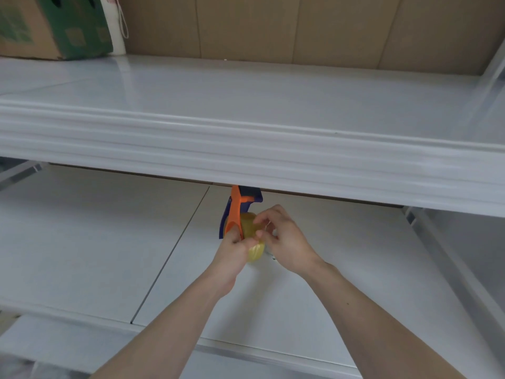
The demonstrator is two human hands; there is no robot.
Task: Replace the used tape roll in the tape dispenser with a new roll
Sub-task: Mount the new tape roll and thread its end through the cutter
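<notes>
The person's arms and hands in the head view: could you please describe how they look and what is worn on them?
Both forearms are bare, with no sleeves in view. The left hand and right hand wear no gloves; no rings, watch or bracelets are visible. A small dark spot marks the right forearm.

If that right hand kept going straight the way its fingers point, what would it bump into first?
The right hand points up and to the left, and its fingertips already sit at the yellowish tape roll in the orange and blue tape dispenser, so it would probably press into the roll first. Depth is hard to judge here.

Orange-and-navy plastic tape dispenser (237, 207), translucent yellowish tape roll (252, 243), glossy white metal shelves (246, 110), green-printed brown cardboard box (52, 26).
</notes>
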